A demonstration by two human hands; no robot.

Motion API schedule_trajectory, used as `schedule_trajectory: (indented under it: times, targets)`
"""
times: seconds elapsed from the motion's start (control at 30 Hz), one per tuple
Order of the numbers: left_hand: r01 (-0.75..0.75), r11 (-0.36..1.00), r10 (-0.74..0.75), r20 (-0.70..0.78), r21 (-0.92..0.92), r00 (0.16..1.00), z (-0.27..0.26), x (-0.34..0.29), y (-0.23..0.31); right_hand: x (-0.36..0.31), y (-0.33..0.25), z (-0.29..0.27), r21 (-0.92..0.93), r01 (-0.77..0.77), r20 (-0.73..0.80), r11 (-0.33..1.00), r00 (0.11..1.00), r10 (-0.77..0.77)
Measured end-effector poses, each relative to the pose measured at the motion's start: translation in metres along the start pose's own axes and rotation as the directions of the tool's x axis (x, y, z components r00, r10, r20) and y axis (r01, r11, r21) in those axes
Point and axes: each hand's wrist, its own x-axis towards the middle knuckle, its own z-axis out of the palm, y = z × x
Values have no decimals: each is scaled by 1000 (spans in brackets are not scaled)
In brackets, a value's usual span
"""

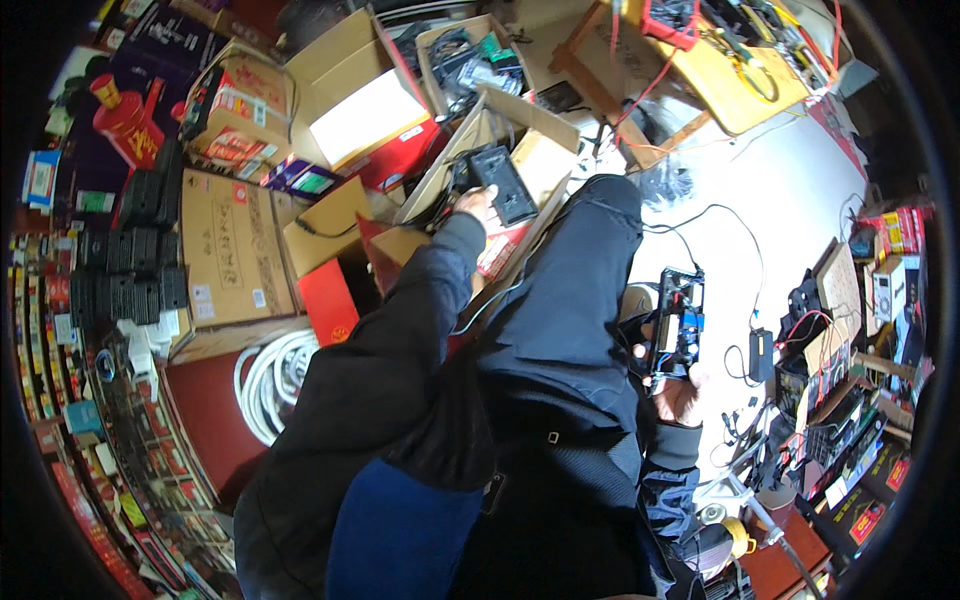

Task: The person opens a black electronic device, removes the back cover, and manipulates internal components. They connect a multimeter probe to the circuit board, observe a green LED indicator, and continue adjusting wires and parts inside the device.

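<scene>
Casing [514, 190] and device [680, 325] are the two things in hand. On the left, a coil [270, 385] of white cable lies near, with a closed carton [232, 250] just beyond it. Right of these, toward the far side, the left hand [478, 207] has its fingers curled on the casing's left edge, over an open box [548, 158]; whether the box bears its weight, I cannot tell. Farther right and nearer, the right hand [682, 398] grips the device by its near end, above the bright floor [805, 190]. Work looks partway: the device has no cover over its upper face, and whether anything inside is finished does not show. The casing is black, flat and rectangular, with a recessed face. The device is a long black frame with pale parts, a blue patch and thin wires bare inside. At right, near it, lies a black adapter [761, 356].
</scene>
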Motion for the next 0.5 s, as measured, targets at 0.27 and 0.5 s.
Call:
schedule_trajectory:
  times: [0.27, 0.5]
  targets:
    - [-432, 877, 479, 462, -213, 746, 107, -111, 130, 6, -6, 16, -161, -13, 8, 987, 1000, 15]
    - [-508, 861, 473, 421, -32, 774, 265, -80, 270, 2, -12, 35, -236, -22, -50, 972, 999, 11]
